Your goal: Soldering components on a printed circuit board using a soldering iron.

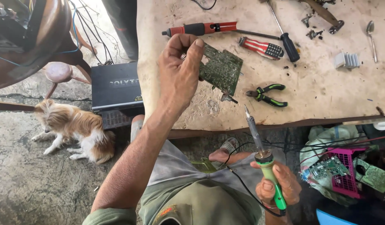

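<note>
My left hand [180, 73] is raised over the workbench and grips a green circuit board [222, 68] by its left edge, solder side towards me. My right hand [278, 183] is low, near my lap, shut around the green handle of a soldering iron [259, 143]. The iron's metal tip points up towards the board's lower corner and stops a little short of it. Its black cord runs down past my knee.
A worn tan workbench [326, 96] holds a red-and-black tool [201, 28], a striped-handle screwdriver [261, 47], green pliers [268, 95], a spoon [371, 35] and a small heatsink [346, 61]. A small dog [71, 127] lies left. A black box [116, 85] and pink basket [346, 173] with boards sit below.
</note>
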